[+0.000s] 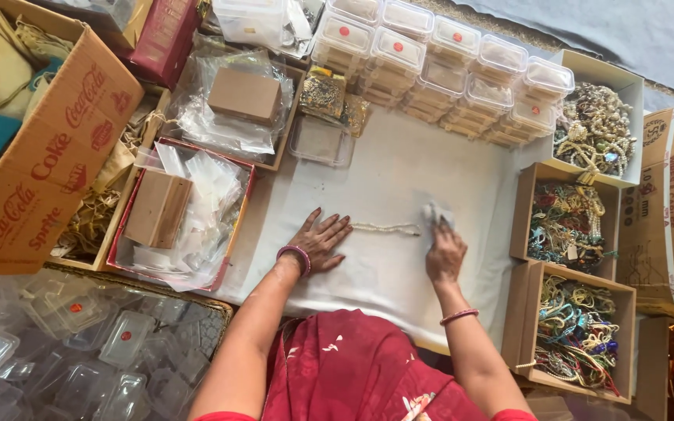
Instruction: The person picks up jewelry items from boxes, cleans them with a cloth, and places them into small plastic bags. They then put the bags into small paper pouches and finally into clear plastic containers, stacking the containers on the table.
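My left hand (320, 240) lies flat, fingers spread, on a white cloth (384, 171), its fingertips touching the left end of a thin pale beaded string (388, 228). My right hand (445, 251) pinches the other end of the string together with a small whitish piece (435, 214). Both wrists carry bangles. The string stretches straight between the two hands on the cloth.
Open cardboard boxes of mixed jewellery (571, 222) stand at the right. Stacked clear lidded boxes (438, 66) line the far side. Trays with plastic bags and brown boxes (173, 214) sit at the left, beside a big carton (48, 148). Empty clear containers (79, 351) fill the near left.
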